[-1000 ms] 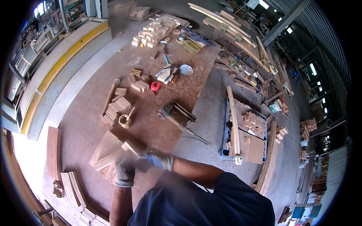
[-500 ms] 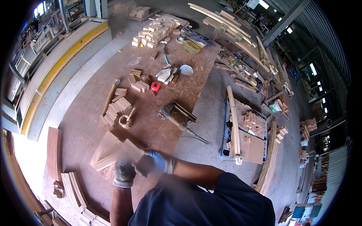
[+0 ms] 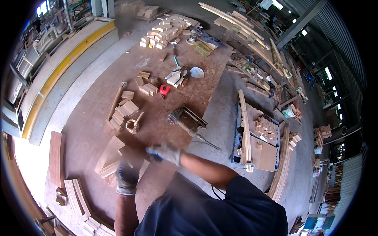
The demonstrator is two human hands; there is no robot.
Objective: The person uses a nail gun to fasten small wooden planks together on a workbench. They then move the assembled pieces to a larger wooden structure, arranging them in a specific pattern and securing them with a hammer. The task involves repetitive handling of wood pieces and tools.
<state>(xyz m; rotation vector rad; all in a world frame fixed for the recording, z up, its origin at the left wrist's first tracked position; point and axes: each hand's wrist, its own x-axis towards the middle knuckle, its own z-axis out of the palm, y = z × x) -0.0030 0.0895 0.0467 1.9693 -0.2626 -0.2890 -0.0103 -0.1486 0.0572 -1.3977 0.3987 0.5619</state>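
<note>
The left hand (image 3: 126,177), in a dark grey work glove, is curled with its fingers closed over the near end of a flat, pale wedge-shaped wooden panel (image 3: 111,155) that lies on the large brown plywood work table (image 3: 90,129). The right hand (image 3: 165,152), in a light grey glove with blue fingertips, hangs just to the right of that panel; it is blurred, its fingers look loosely bent, and whether it grips anything cannot be told.

Taking the wooden panel as landmark: just beyond its far tip sits a small coil of tan rope with a stick through it (image 3: 133,126). Further beyond and slightly left lies a stack of short light wooden blocks (image 3: 123,113). Beyond and to the right rests a dark handheld power tool with a long metal bit (image 3: 188,122). Well beyond it lies a small red tape measure (image 3: 164,90). To the left of the panel, past the table edge, lies a long reddish-brown board (image 3: 56,158). Far to the right stands a blue pallet loaded with wooden pieces (image 3: 256,139).
</note>
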